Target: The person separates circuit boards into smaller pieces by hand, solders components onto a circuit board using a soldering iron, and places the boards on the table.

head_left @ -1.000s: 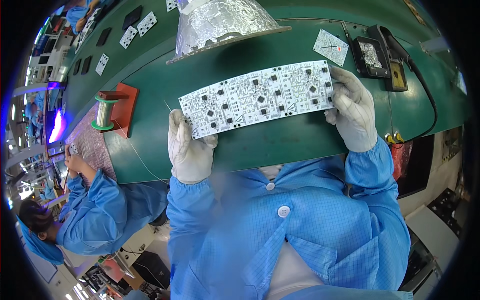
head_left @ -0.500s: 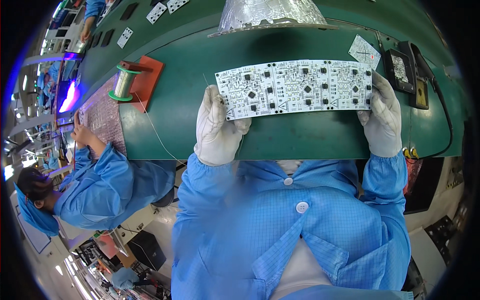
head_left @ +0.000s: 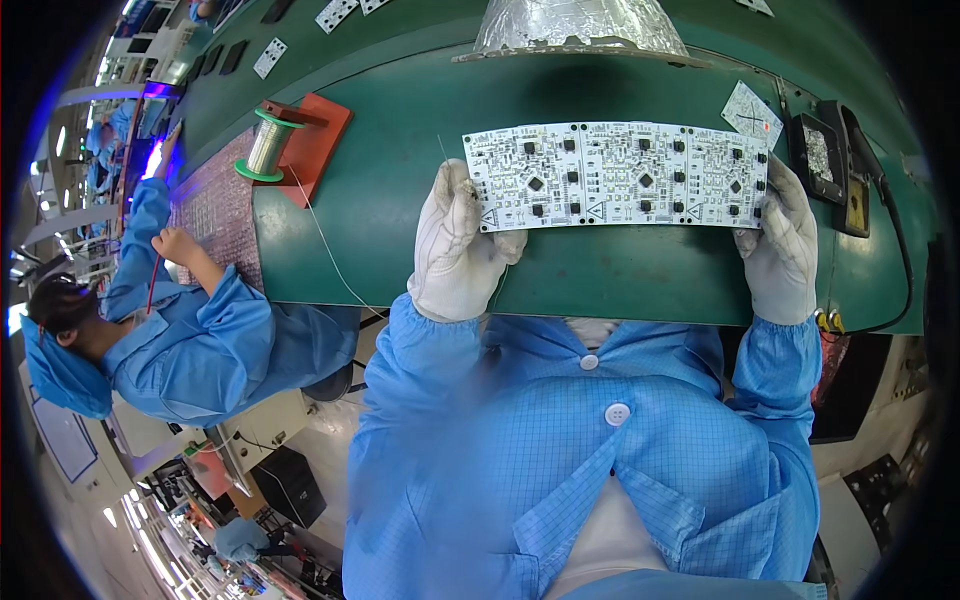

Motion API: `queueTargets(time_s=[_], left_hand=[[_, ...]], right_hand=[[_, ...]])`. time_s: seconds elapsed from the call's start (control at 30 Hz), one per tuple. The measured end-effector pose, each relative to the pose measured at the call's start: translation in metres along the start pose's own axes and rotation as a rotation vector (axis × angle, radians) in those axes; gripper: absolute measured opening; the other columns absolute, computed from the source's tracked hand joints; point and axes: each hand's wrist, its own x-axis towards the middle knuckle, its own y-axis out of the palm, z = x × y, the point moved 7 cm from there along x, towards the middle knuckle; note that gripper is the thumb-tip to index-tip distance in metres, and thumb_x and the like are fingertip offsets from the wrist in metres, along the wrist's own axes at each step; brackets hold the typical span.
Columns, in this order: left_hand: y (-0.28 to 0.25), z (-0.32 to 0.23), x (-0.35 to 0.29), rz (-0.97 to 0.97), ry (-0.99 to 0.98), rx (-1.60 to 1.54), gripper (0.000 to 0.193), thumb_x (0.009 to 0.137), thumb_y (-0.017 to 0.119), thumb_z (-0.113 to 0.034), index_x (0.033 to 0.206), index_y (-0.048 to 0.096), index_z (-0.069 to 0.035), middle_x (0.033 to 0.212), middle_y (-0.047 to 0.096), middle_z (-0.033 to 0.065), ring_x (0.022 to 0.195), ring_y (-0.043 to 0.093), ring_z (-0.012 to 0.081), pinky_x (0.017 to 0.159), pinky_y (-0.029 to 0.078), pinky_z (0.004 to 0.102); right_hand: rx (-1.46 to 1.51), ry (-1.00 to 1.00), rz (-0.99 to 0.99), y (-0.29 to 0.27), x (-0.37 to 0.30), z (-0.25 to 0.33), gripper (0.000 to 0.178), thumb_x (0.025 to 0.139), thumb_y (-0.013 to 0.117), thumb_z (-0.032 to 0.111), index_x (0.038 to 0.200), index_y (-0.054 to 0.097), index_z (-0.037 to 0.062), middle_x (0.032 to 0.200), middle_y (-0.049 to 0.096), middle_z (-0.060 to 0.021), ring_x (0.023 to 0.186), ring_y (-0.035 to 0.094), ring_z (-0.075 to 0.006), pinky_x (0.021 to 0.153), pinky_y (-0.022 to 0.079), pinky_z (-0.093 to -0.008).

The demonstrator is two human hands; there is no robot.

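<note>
A long white circuit board panel (head_left: 630, 190), made of three joined sections with black chips, is held up over the green bench. My left hand (head_left: 455, 250), in a white glove, is closed on the panel's left end, thumb and fingers gripping its edge. A thin strand of solder wire (head_left: 342, 280) runs from the spool to this hand, and its tip sticks up above the fingers. At the panel's right end my gloved right hand (head_left: 785, 245) is closed on the edge. The hidden side of the panel cannot be seen.
A spool of solder wire (head_left: 268, 148) sits on a red stand (head_left: 325, 150) at left. A foil-covered hood (head_left: 580, 25) is at the back. A soldering iron holder (head_left: 850, 170) and a loose white board (head_left: 750, 115) lie right. A co-worker (head_left: 190, 340) sits at left.
The whole bench, my hands and the panel have shifted slightly right in the picture. My grip is unchanged. The co-worker's arm now stretches farther forward.
</note>
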Motion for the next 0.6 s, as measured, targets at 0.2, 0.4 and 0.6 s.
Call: queueTargets(time_s=[0.2,0.4,0.6], left_hand=[[0.001,-0.001,0.0002,0.022,-0.001,-0.004,0.04,0.088,0.067,-0.04,0.099,0.045,-0.009,0.09,0.062,0.0098,0.059,0.051,0.0141,0.052,0.038,0.0278],[-0.0006,0.0,0.0006,0.004,-0.02,0.007,0.041,0.087,0.068,-0.041,0.098,0.045,-0.009,0.089,0.061,0.0091,0.06,0.051,0.014,0.053,0.039,0.0274],[-0.0049,-0.0009,0.0023,-0.026,0.071,0.022,0.042,0.083,0.074,-0.037,0.095,0.044,-0.011,0.09,0.059,0.0089,0.068,0.055,0.0174,0.058,0.044,0.0282]], right_hand=[[0.024,-0.026,0.021,0.0019,0.0003,0.0013,0.065,0.088,0.067,0.025,0.137,0.039,-0.0076,0.116,0.059,-0.0138,0.076,0.058,-0.0078,0.052,0.044,-0.0171],[-0.007,-0.014,0.032,0.0026,0.0011,0.0016,0.068,0.087,0.068,0.023,0.139,0.036,-0.0064,0.116,0.06,-0.007,0.075,0.054,-0.0023,0.057,0.04,-0.0133],[-0.056,0.023,-0.092,-0.001,0.0019,0.0007,0.048,0.089,0.064,0.017,0.129,0.047,-0.0025,0.116,0.059,-0.0079,0.088,0.057,-0.0075,0.072,0.045,-0.0195]])
